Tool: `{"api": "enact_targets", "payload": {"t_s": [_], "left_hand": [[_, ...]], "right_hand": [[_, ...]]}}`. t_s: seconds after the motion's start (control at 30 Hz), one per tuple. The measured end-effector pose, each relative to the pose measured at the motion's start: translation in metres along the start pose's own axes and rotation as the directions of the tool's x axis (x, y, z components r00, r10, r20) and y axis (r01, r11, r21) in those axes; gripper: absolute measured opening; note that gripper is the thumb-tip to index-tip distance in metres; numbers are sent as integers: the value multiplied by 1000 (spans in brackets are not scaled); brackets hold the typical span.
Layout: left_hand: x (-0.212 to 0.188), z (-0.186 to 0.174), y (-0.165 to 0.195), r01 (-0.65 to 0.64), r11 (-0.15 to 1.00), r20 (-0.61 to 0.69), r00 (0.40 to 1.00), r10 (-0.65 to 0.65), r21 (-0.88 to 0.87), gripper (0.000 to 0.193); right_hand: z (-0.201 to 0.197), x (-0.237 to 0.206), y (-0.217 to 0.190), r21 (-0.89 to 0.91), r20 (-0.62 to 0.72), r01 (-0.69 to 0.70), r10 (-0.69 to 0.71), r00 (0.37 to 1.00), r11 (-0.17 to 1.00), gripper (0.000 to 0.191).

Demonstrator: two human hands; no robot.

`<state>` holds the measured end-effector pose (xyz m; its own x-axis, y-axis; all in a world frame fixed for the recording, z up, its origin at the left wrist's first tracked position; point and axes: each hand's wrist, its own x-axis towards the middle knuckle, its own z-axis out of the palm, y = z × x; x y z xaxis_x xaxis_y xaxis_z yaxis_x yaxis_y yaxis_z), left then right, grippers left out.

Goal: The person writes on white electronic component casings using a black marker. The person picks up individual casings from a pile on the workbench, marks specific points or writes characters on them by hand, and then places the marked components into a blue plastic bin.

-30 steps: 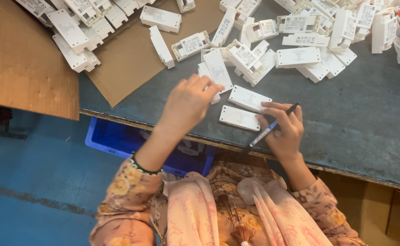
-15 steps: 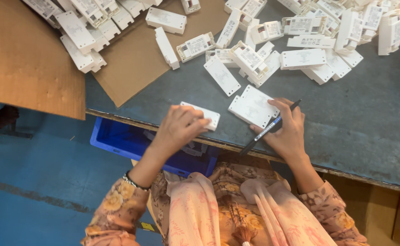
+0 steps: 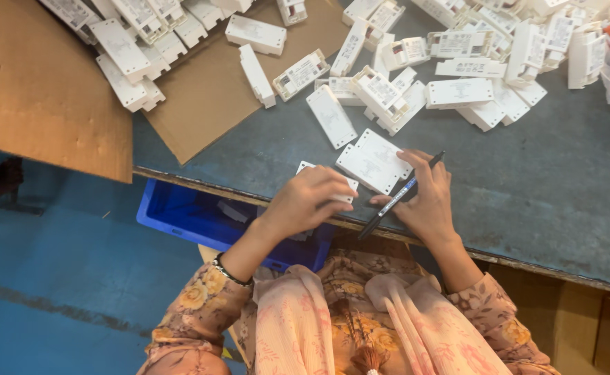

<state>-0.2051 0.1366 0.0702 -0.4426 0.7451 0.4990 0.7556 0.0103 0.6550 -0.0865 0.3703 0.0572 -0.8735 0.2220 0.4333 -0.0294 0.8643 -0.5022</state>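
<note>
— What are the hands doing at the table edge?

— The left hand (image 3: 308, 201) is covering a flat white plastic casing (image 3: 347, 184) right at the edge of the grey table (image 3: 548, 187). The right hand (image 3: 426, 198) is gripping a dark marker pen (image 3: 392, 201) and resting its fingertips on a stack of two white casings (image 3: 373, 161).

— And around them?

— A heap of white casings (image 3: 458, 62) is lying across the far side, some on brown cardboard sheets (image 3: 208, 90). A blue plastic crate (image 3: 194, 215) is sitting below the edge.

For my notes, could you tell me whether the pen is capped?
Cannot tell: the pen lies gripped in the right hand, its ends too small to show a cap.
</note>
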Motion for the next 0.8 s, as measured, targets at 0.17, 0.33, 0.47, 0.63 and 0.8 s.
{"api": "enact_targets", "payload": {"t_s": [0.17, 0.33, 0.47, 0.63, 0.8], "left_hand": [[41, -30, -32, -155, 865, 37, 987, 157, 477, 34], [79, -37, -81, -259, 667, 147, 964, 220, 699, 31], [82, -34, -94, -205, 699, 146, 979, 144, 685, 40], [75, -59, -79, -2, 831, 51, 998, -32, 556, 57], [74, -56, -56, 2, 861, 123, 990, -75, 509, 61]], "right_hand": [[1, 3, -1, 24, 21, 14, -15, 1000, 1000, 88], [2, 3, -7, -11, 8, 49, -49, 999, 999, 87], [6, 1, -12, -32, -9, 32, -33, 999, 999, 86], [15, 7, -17, 10, 22, 47, -47, 999, 999, 87], [28, 18, -29, 87, 57, 30, -36, 998, 996, 87]]}}
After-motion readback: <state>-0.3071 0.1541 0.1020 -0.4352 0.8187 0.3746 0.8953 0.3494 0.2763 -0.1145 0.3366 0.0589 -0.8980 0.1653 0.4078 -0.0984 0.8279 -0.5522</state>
